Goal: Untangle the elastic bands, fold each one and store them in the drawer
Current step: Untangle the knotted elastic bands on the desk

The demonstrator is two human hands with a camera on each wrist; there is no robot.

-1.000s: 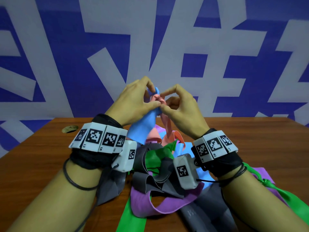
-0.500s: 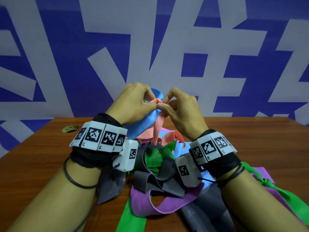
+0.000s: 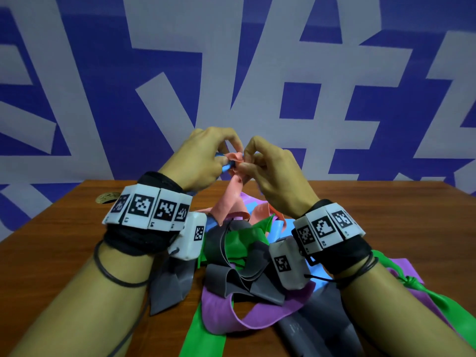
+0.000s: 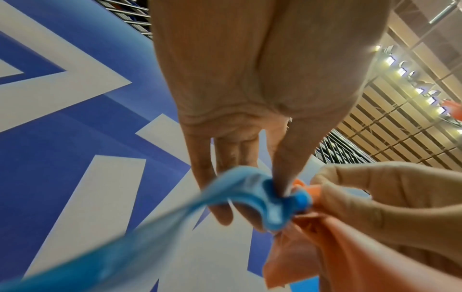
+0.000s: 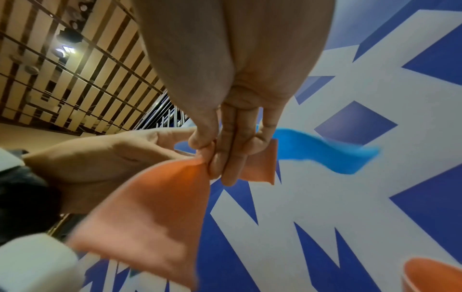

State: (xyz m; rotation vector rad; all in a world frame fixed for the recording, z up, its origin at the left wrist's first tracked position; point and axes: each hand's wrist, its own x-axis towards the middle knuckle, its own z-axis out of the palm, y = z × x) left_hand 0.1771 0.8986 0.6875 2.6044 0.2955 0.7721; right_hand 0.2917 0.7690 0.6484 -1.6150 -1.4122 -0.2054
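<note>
Blue band (image 3: 226, 167) now lower, mostly hidden behind left hand (image 3: 203, 161); both hands' fingers pinching its knot with salmon band (image 3: 235, 158) above tangled heap (image 3: 239, 256).

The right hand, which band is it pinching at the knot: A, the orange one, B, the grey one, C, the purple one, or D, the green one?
A: the right hand pinches the orange band between thumb and fingers, beside the blue band that the left hand holds.

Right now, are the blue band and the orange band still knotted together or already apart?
Still knotted. The blue band loops tightly round the orange band between the left hand and right hand, each pinching at the knot.
</note>
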